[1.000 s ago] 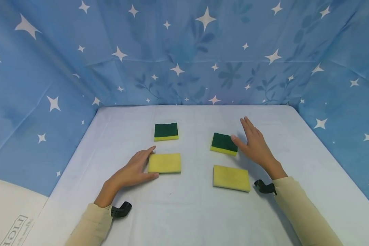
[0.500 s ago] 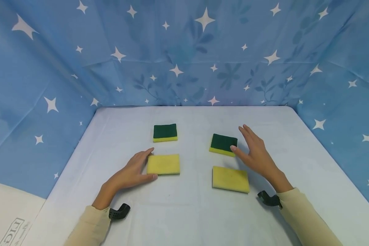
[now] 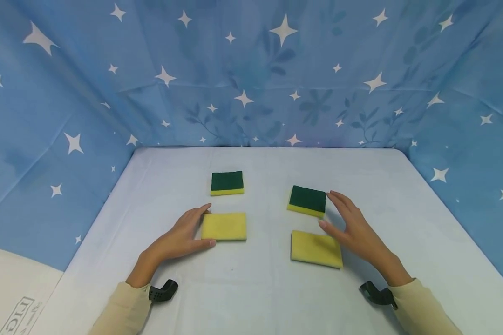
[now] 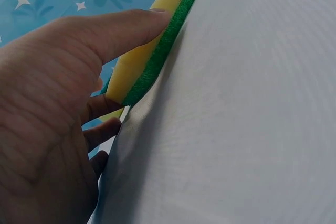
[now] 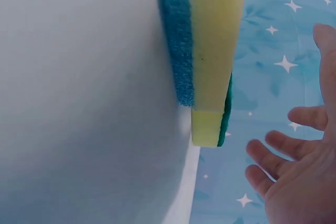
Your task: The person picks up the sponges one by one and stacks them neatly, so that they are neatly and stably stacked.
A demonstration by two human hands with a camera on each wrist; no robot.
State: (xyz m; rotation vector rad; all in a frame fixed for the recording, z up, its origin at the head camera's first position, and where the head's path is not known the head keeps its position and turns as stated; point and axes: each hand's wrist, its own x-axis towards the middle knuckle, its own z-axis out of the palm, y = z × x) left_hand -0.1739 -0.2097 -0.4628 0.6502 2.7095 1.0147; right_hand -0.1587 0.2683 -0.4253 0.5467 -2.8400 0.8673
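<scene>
In the head view, the left hand (image 3: 178, 239) lies loosely spread around the left end of the near-left sponge (image 3: 225, 227), thumb along its near edge and fingers by its far corner, relaxed rather than curled. That sponge rests yellow side up on the white-covered table (image 3: 234, 302). Behind it is the far-left sponge (image 3: 227, 181), green scouring side up. The right hand (image 3: 358, 235) is open, fingers extended, beside the far-right sponge (image 3: 308, 200), also green side up, with its thumb over the far edge of the near-right sponge (image 3: 316, 250), which lies yellow side up. Each wrist carries a black device, left (image 3: 163, 291) and right (image 3: 377, 295), beside beige sleeves (image 3: 121, 307). At lower left, a pale sheet (image 3: 8, 274) bears boxed grey letters that appear to read "LIG", cut by the picture's edge; the smaller lettering next to them is illegible. A blue star-print curtain (image 3: 255, 60) stands behind.

In the left wrist view, the thumb touches the side of the near-left sponge, whose green layer (image 4: 167, 41) faces the table.

In the right wrist view, the open right hand is apart from the near-right sponge, whose underside layer (image 5: 179, 40) is blue.
</scene>
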